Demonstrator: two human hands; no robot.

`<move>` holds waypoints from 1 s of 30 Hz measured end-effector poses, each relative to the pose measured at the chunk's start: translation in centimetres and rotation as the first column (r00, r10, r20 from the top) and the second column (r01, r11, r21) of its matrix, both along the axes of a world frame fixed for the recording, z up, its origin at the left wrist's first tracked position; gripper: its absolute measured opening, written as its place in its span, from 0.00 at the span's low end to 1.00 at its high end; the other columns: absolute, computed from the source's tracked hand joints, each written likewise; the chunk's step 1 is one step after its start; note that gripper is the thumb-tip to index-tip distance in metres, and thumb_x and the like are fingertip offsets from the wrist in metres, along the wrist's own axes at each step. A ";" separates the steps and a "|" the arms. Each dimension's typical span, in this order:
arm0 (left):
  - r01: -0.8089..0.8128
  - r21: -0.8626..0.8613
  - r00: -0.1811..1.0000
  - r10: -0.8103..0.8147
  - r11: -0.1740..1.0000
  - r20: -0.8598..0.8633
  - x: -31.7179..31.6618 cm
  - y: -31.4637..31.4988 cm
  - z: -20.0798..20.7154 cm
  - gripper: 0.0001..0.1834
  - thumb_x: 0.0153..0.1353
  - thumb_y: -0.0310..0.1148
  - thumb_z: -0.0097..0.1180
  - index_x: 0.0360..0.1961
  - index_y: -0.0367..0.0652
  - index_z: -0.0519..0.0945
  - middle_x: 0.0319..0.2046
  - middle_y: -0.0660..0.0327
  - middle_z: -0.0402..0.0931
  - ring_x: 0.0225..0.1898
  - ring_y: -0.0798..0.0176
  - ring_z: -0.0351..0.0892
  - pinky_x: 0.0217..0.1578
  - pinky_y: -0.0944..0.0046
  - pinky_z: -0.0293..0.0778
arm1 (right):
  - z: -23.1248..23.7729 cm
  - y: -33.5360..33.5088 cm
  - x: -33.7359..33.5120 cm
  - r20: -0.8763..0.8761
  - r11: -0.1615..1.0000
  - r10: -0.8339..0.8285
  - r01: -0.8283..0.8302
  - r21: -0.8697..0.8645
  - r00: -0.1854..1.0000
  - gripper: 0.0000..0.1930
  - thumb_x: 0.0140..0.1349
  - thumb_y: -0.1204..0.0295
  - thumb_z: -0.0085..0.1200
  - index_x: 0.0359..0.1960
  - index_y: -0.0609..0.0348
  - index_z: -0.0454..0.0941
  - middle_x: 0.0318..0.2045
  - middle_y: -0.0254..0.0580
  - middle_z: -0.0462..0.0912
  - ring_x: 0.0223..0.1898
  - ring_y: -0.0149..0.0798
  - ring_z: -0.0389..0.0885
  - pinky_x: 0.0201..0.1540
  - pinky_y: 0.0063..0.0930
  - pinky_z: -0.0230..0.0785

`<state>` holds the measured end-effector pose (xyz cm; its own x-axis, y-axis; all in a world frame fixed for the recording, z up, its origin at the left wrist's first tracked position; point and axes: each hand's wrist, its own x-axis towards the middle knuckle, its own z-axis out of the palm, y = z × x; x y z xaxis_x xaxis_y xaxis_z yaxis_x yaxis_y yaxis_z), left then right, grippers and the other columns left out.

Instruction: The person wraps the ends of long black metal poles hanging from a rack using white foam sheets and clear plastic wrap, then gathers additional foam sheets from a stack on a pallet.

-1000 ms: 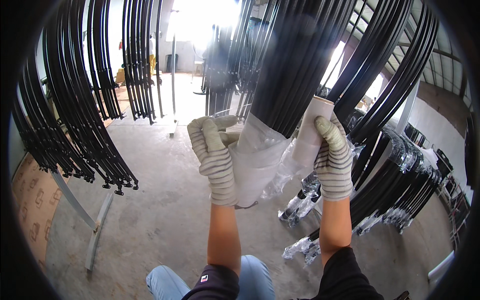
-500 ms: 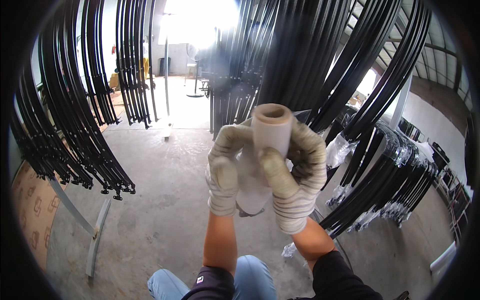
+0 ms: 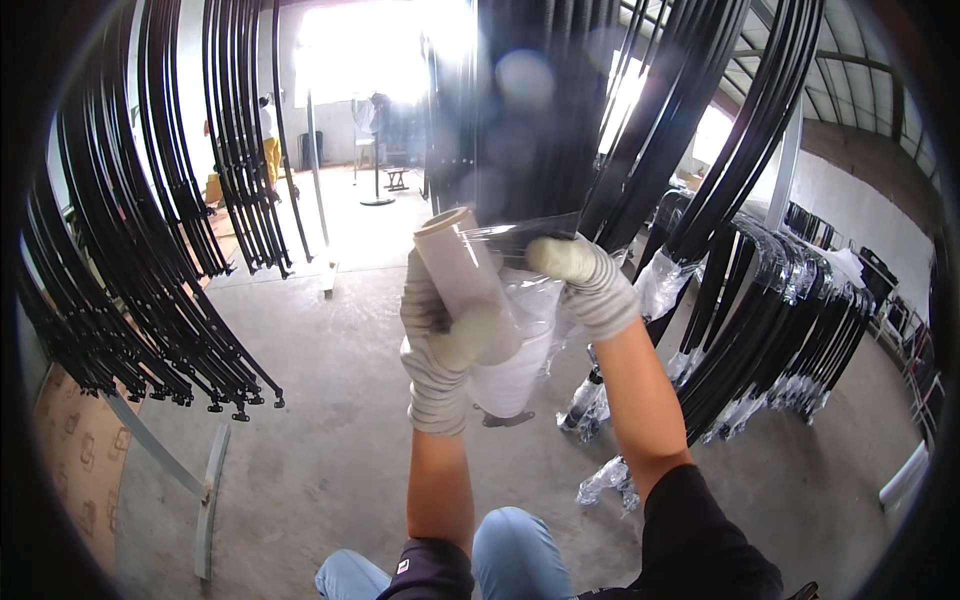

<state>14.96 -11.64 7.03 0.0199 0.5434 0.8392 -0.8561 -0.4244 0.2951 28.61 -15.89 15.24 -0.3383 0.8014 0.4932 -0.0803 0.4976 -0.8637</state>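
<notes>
A roll of clear stretch film with a cardboard core showing at its top end is tilted in my gloved left hand, whose fingers wrap round it. From the roll a thin sheet of film runs across to my gloved right hand, which is closed on it. Just behind and below the roll is a white, film-covered end with a dark flat piece at its bottom. It lies below a dense bundle of hanging black bars, and the roll and my hands hide where they meet.
Rows of black bars hang at the left, near a grey metal stand foot. More black bars, their ends wrapped in clear film, hang at the right. A person in yellow trousers stands far back, left of a fan.
The roll has moved left and tilted in my left hand. My right hand has left the roll and moved right, drawing out a sheet of film.
</notes>
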 end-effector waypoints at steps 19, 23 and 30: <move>-0.097 -0.100 0.977 0.114 0.990 0.180 -1.1 2.5 -0.7 0.32 0.40 0.36 0.62 0.48 0.37 0.66 0.39 0.58 0.72 0.38 0.64 0.73 0.40 0.67 0.72 | -1.5 0.4 -3.9 -0.097 0.975 -0.115 0.132 0.181 0.989 0.35 0.40 0.69 0.65 0.51 0.65 0.62 0.36 0.40 0.75 0.37 0.31 0.73 0.41 0.23 0.70; 0.092 -0.068 0.985 -0.081 0.993 0.151 -1.1 2.0 -0.1 0.31 0.41 0.38 0.60 0.48 0.37 0.66 0.38 0.59 0.72 0.37 0.64 0.73 0.40 0.67 0.72 | -8.8 -2.5 -5.3 -0.148 0.592 -0.582 0.542 0.596 0.799 0.55 0.35 0.62 0.68 0.61 0.60 0.39 0.51 0.47 0.63 0.49 0.41 0.67 0.51 0.29 0.62; 0.282 -0.155 0.959 -0.280 0.947 0.033 -1.4 0.9 1.1 0.30 0.42 0.35 0.60 0.48 0.37 0.66 0.35 0.60 0.73 0.35 0.65 0.74 0.36 0.67 0.74 | -13.2 -0.4 -5.8 -0.247 0.385 -0.768 0.734 0.559 0.591 0.58 0.38 0.67 0.67 0.62 0.57 0.30 0.54 0.55 0.53 0.54 0.50 0.60 0.53 0.36 0.60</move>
<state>13.52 -10.76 8.09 0.1822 0.6419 0.7448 -0.9374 -0.1153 0.3286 22.79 -16.26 2.08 0.2240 0.3164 0.9218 0.6064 0.6952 -0.3860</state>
